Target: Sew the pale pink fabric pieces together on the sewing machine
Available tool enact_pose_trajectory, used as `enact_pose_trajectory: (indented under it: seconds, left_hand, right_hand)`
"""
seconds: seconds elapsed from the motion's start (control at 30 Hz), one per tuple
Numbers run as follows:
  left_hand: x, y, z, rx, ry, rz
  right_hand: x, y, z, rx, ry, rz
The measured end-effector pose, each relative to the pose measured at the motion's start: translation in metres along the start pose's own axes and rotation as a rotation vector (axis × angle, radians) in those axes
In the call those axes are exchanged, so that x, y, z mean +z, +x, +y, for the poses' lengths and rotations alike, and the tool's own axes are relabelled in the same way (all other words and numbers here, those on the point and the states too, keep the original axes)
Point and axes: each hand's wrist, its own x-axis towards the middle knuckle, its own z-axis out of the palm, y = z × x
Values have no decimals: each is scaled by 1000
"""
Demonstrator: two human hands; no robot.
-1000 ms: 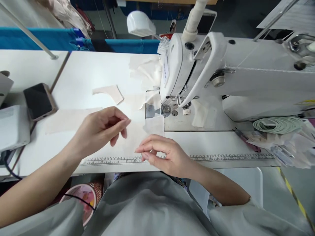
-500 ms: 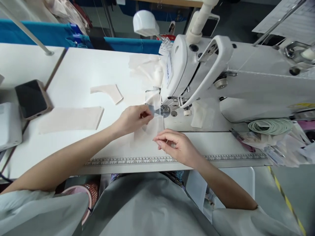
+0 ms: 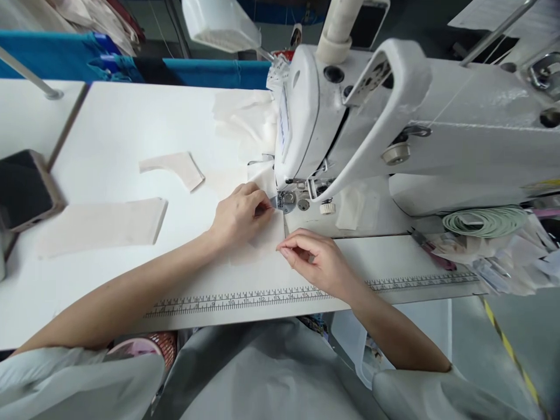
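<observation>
Left hand (image 3: 242, 213) on the thin cream fabric panel (image 3: 270, 236), thumb and index drawn together near its top edge; can't tell if they pinch cloth. Right hand (image 3: 317, 259) half curled, fingertips together at the panel's right edge; grip can't be confirmed. Panel lies flat on the white tabletop (image 3: 184, 128), just in front of the round silver needle plate (image 3: 287, 202) of the white sewing machine (image 3: 301, 111). Curved cream fabric piece (image 3: 175, 166) lies off to the left.
</observation>
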Motion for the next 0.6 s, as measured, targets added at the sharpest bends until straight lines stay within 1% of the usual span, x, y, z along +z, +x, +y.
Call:
enact_pose_trajectory:
  seconds: [0.17,0.6]
  left_hand:
    - [1,-1,0,8,25,19]
    - [4,-3,3,23,93,49]
  right_hand:
    - [-1,1,-2,-15,-57,9]
    - [0,1,-2,22,-118,5]
